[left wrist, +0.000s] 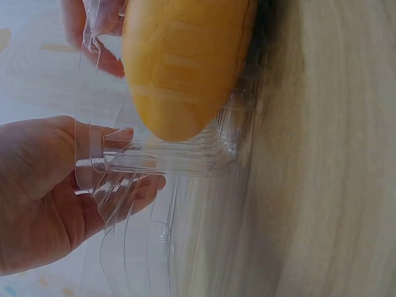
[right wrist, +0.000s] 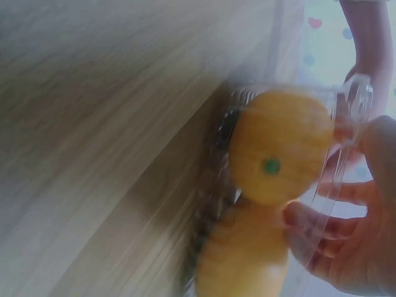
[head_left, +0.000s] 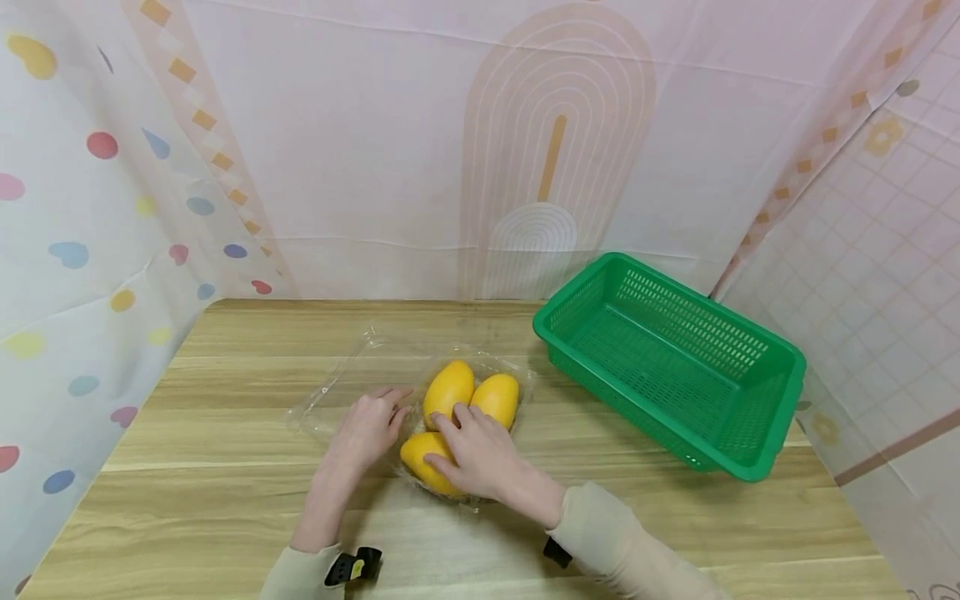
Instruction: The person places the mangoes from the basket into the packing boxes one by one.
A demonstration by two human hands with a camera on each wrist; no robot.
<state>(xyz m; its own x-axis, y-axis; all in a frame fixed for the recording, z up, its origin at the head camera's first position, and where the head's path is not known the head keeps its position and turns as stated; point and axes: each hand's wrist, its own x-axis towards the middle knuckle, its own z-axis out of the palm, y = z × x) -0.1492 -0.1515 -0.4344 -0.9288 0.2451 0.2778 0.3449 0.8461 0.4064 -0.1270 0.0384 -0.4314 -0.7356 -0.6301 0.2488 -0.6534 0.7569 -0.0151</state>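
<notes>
Three yellow mangoes sit in a clear plastic clamshell box [head_left: 525,385], its lid [head_left: 330,390] folded open to the left. Over the front mango [head_left: 414,452] lies my right hand [head_left: 483,454], gripping it with the thumb on one side and fingertips in the gap between the fruits. The left mango [head_left: 450,385] and right mango [head_left: 501,396] lie just behind. My left hand [head_left: 366,429] pinches the box's left edge [left wrist: 167,158], thumb and fingers on either side of it in the left wrist view. A green spot marks one mango [right wrist: 281,133] in the right wrist view.
A green plastic basket [head_left: 551,327] with perforated walls stands at the back right of the wooden table [head_left: 225,475], nothing in it. Patterned cloth [head_left: 360,150] hangs behind the table and along both sides.
</notes>
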